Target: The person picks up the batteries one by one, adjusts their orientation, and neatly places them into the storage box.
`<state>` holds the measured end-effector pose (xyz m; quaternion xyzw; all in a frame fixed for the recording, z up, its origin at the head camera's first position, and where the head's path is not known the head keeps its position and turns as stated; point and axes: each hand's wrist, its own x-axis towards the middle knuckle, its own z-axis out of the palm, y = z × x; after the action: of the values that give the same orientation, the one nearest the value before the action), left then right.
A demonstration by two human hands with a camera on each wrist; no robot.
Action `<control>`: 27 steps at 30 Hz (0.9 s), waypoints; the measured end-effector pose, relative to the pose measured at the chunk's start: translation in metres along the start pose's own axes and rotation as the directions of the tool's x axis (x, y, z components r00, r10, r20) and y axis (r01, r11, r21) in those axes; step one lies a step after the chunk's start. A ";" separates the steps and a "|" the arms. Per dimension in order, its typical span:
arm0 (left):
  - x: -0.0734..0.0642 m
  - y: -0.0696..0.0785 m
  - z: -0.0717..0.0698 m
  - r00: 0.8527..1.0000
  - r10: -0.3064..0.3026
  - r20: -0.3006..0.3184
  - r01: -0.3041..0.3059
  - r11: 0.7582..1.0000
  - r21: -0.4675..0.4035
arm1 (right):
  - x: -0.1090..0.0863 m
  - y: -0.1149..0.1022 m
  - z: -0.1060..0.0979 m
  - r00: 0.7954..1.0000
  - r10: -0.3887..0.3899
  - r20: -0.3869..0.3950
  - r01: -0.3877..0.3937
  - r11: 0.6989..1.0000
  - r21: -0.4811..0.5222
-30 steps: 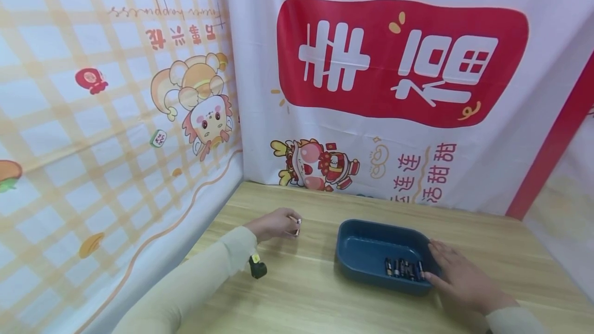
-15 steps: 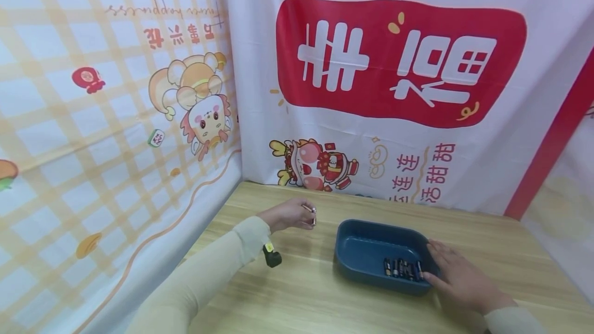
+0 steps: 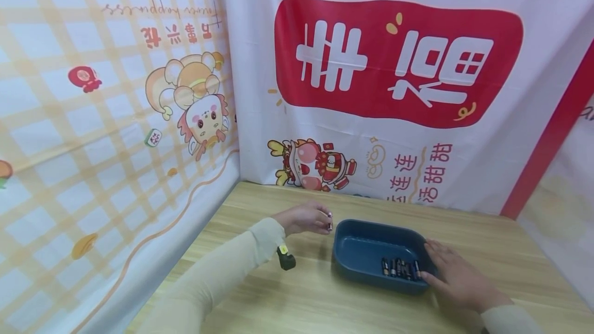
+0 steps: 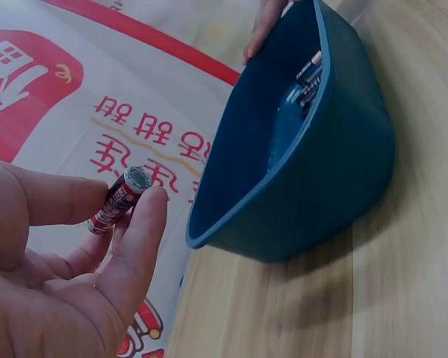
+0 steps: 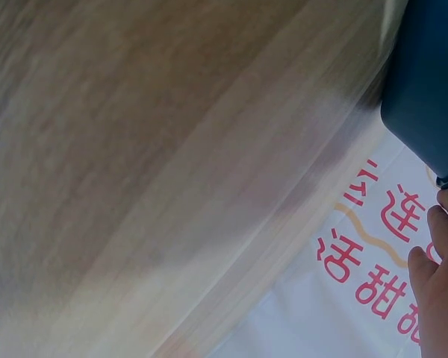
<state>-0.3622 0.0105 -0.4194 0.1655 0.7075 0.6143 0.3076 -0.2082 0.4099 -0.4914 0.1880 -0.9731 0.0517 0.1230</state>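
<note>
My left hand [image 3: 308, 218] pinches a small red and black battery [image 4: 119, 200] between thumb and fingers, with its flat silver end showing in the left wrist view. The hand is above the table, just left of a dark blue oblong bin [image 3: 362, 247]. Several dark batteries [image 3: 400, 268] lie side by side in the bin's near right corner. On the right end of the bin, my right hand [image 3: 457, 277] holds the rim, its fingers over the edge and its thumb by the near corner. The right wrist view shows only part of that hand's fingers [image 5: 442, 224] at the rim.
A light wooden table [image 3: 260, 298] carries the bin. White cloth with red lettering [image 3: 399, 61] hangs behind it, and a checked cloth [image 3: 116, 133] covers the left side. A black device [image 3: 286, 259] is strapped under the left wrist.
My left hand has moved rightward with the battery, from the left part of the table to beside the bin's left end. The right hand stays on the bin's rim.
</note>
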 end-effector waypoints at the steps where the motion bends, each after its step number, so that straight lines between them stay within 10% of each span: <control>1: 0.002 0.000 0.003 1.000 -0.001 0.008 0.001 1.000 -0.004 | 0.000 0.001 0.001 1.000 -0.004 -0.005 0.004 1.000 -0.002; 27: 0.031 -0.002 0.067 0.989 -0.070 0.127 0.053 0.990 0.130 | 0.002 0.001 -0.008 0.999 -0.004 0.052 0.007 0.999 -0.050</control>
<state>-0.3428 0.0806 -0.4320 0.2025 0.7279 0.5465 0.3612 -0.2083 0.4115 -0.4835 0.1888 -0.9764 0.0221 0.1024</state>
